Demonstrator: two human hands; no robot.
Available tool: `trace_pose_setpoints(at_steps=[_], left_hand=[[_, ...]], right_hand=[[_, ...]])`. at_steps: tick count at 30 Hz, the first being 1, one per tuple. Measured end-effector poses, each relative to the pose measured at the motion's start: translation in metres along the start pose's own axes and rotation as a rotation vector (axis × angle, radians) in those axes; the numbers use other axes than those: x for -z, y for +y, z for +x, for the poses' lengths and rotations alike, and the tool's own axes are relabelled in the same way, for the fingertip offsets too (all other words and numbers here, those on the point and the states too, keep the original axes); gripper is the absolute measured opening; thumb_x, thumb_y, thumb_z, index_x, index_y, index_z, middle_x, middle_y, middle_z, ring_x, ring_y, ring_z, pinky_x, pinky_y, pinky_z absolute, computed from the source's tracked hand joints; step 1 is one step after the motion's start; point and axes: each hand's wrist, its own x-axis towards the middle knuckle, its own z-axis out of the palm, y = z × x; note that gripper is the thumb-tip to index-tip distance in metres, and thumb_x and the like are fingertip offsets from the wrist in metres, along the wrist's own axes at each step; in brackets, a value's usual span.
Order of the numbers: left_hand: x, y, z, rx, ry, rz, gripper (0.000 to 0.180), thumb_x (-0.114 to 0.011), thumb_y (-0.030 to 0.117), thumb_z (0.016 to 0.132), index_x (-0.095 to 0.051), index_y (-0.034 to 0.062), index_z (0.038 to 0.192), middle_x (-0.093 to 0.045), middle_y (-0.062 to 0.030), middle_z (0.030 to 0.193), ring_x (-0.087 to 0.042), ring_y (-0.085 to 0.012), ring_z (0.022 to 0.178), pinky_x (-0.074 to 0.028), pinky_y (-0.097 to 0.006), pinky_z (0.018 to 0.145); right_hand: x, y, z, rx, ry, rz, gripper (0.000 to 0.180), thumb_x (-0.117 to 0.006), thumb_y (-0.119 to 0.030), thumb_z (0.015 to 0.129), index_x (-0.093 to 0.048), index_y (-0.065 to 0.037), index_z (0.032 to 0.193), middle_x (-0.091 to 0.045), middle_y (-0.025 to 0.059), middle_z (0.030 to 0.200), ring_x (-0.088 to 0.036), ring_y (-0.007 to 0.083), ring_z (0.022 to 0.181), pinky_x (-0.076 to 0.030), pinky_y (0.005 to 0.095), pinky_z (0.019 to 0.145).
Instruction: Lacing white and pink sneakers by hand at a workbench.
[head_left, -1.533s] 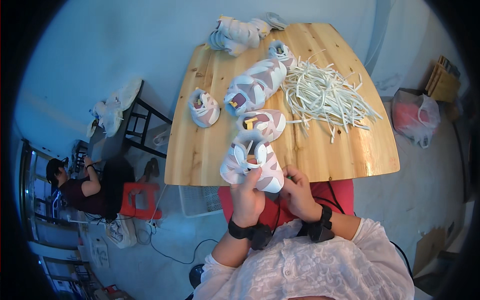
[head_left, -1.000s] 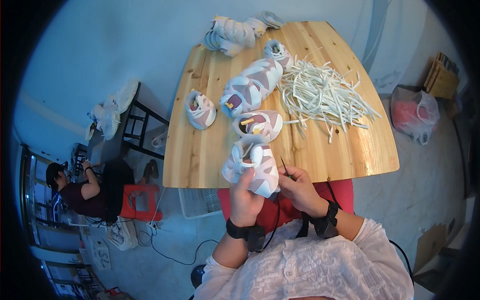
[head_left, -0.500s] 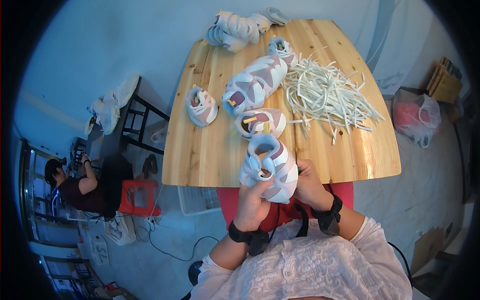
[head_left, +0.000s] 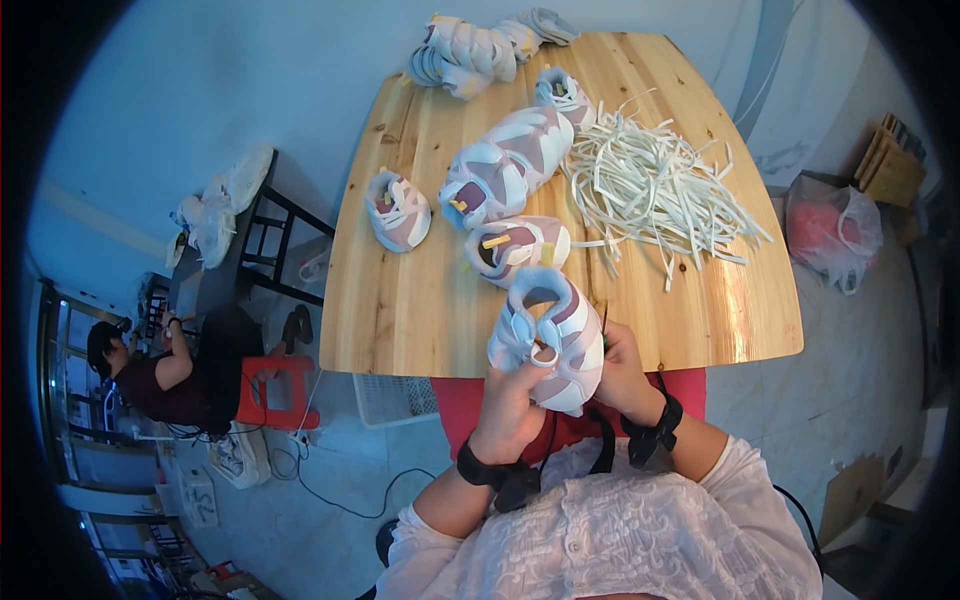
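We hold a small white-and-mauve shoe [head_left: 548, 335] at the table's [head_left: 400, 310] near edge. Our left hand [head_left: 512, 400] grips its lower side, our right hand [head_left: 622, 365] clasps it at three o'clock. More shoes [head_left: 505, 165] lie at twelve o'clock, white laces [head_left: 655, 190] at one.

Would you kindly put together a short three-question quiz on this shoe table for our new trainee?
1. True or false: both hands hold one shoe over the near edge of the wooden table.
2. What lies in a loose pile on the right part of the table? A) white laces B) red bags C) black straps
3. Fill in: the left hand grips the shoe from the ____ side.

Key: 1 true; the right hand is on its other side. 2 A, the white laces. 3 left.
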Motion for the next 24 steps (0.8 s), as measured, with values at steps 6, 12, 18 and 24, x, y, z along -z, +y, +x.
trace_pose_setpoints(at_steps=[6, 12, 18, 24], left_hand=[[-0.001, 0.000, 0.001, -0.004, -0.042, 0.106, 0.053, -0.060, 0.004, 0.083, -0.039, 0.0076, 0.132, -0.053, -0.0048, 0.121, -0.053, -0.0180, 0.112, -0.045, -0.036, 0.095], [-0.005, 0.000, -0.001, 0.028, -0.075, 0.102, 0.054, -0.061, 0.004, 0.083, -0.039, 0.0079, 0.132, -0.053, -0.0046, 0.121, -0.053, -0.0179, 0.112, -0.045, -0.036, 0.095], [-0.003, -0.002, -0.004, 0.062, -0.115, 0.069, 0.052, -0.061, 0.005, 0.084, -0.039, 0.0081, 0.131, -0.053, -0.0042, 0.121, -0.053, -0.0182, 0.112, -0.044, -0.037, 0.095], [-0.007, -0.003, -0.002, 0.054, -0.109, 0.057, 0.050, -0.061, 0.006, 0.085, -0.040, 0.0088, 0.131, -0.053, -0.0041, 0.121, -0.053, -0.0188, 0.112, -0.045, -0.038, 0.095]], right_hand=[[-0.005, -0.007, -0.002, 0.149, 0.010, -0.216, 0.045, -0.065, -0.009, 0.084, -0.050, 0.001, 0.125, -0.058, 0.0069, 0.119, -0.053, 0.0131, 0.109, -0.044, 0.0295, 0.091], [0.010, -0.011, -0.002, 0.145, -0.036, -0.221, 0.046, -0.067, -0.010, 0.083, -0.051, 0.000, 0.125, -0.058, 0.0071, 0.118, -0.054, 0.0129, 0.107, -0.044, 0.0287, 0.090], [0.000, -0.031, 0.004, 0.349, 0.003, -0.399, 0.044, -0.070, -0.015, 0.079, -0.056, 0.001, 0.118, -0.060, 0.0104, 0.109, -0.059, 0.0182, 0.098, -0.045, 0.0297, 0.083], [-0.006, -0.028, 0.003, 0.461, 0.061, -0.553, 0.045, -0.071, -0.018, 0.077, -0.056, 0.002, 0.114, -0.058, 0.0123, 0.101, -0.059, 0.0250, 0.091, -0.045, 0.0317, 0.079]])
